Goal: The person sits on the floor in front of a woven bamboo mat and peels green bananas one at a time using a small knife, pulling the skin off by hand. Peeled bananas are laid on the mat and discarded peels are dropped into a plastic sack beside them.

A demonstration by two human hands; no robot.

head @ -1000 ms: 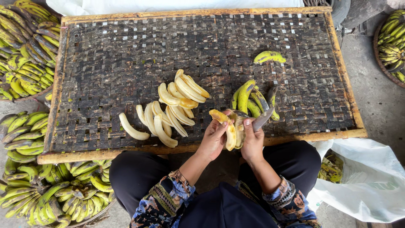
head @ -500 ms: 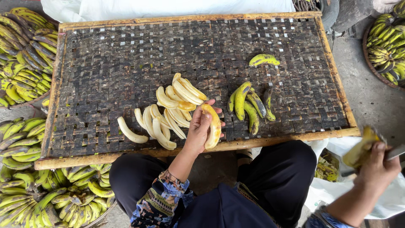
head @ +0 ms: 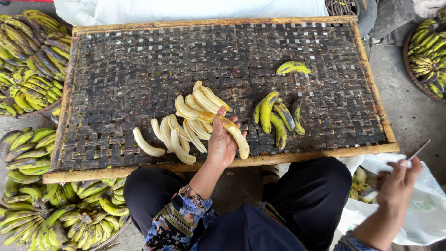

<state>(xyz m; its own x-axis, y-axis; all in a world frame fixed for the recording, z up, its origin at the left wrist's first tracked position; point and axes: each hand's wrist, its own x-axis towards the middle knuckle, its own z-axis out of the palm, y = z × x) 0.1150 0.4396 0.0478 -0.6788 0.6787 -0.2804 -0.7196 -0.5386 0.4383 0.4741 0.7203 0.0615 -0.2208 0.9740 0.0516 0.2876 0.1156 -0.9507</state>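
Pale peeled banana (head: 234,134) gripped in my left hand (head: 222,144), over the woven tray (head: 139,69): I'd lay it flush beside the peeled row (head: 186,125). Right hand (head: 397,183) closed on a knife (head: 417,152), off above the white bag (head: 432,218). Beyond: unpeeled bananas (head: 276,114).

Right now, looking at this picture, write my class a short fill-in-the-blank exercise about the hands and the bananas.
1. The left hand holds a ______ banana over the woven tray.
2. The right hand holds a ______ above the white bag.
3. The unpeeled bananas on the tray lie to the ______ of the peeled pile.

Missing words: peeled; knife; right
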